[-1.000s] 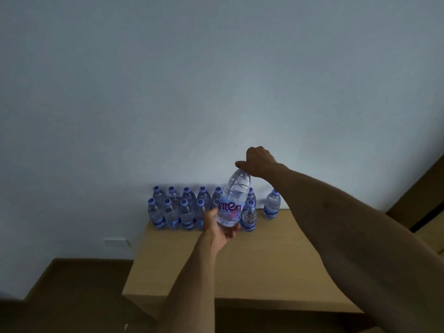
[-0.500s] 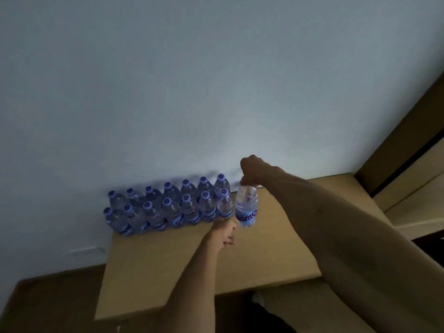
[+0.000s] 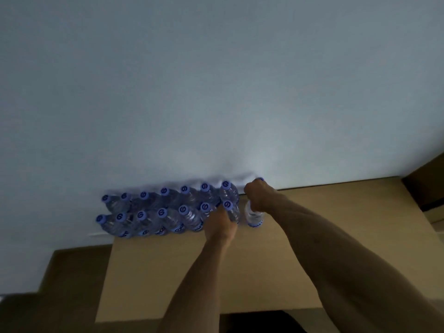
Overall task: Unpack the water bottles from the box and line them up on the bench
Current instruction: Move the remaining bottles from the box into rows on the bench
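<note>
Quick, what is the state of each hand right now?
Left hand: against the front-row bottles; whether it grips one cannot be told.
Right hand: fingers curled round the top of the end bottle, holding it on the bench.

A light wooden bench (image 3: 240, 280) stands against a pale wall, its far edge meeting the wall. At its far left corner stand upright clear water bottles with blue caps, packed in two rows side by side: a far row (image 3: 165, 197) against the wall and a near row (image 3: 153, 219) just in front of it. One more bottle (image 3: 253, 216) stands at the right end of the near row, just beside its neighbour.
</note>
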`<state>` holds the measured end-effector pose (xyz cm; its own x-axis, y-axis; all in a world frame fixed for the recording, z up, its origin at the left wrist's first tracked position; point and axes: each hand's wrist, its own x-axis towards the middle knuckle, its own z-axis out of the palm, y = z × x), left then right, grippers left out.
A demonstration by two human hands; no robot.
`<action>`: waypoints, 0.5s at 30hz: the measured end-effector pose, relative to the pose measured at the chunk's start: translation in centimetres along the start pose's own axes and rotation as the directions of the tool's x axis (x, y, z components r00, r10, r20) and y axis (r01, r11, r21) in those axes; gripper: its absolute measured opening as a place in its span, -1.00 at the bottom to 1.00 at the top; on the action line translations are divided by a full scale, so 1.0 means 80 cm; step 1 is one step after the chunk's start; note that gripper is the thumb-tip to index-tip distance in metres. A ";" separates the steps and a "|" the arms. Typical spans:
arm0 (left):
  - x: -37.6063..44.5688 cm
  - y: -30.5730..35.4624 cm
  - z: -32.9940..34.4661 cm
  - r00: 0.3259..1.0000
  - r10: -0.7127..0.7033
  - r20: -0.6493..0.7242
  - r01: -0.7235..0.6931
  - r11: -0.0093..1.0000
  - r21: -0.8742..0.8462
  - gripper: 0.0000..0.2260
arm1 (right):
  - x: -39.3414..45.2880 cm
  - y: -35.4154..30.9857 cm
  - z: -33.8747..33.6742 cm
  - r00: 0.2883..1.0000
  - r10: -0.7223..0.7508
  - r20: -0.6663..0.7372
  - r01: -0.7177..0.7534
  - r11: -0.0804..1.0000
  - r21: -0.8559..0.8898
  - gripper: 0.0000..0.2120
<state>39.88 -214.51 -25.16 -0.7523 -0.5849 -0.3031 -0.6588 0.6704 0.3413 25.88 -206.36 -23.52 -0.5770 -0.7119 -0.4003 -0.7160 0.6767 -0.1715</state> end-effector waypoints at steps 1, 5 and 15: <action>0.005 0.004 0.001 1.000 -0.010 -0.007 0.010 1.000 0.010 -0.94 | 0.006 0.001 0.005 1.000 -0.010 0.014 0.010 1.000 -0.002 -0.84; 0.021 0.005 0.003 0.998 -0.058 -0.019 0.057 0.998 -0.015 -0.89 | 0.025 0.000 0.015 0.997 -0.030 0.075 0.030 1.000 -0.005 -0.80; 0.046 -0.009 0.006 0.999 0.012 -0.039 -0.012 1.000 0.002 -0.79 | 0.053 -0.011 -0.013 0.953 -0.007 0.301 0.007 1.000 0.002 -0.70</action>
<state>37.61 -216.93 -26.96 -0.7600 -0.5938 -0.2640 -0.6494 0.6785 0.3435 23.65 -210.17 -24.13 -0.4266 -0.6270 -0.6518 -0.7191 0.6722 -0.1761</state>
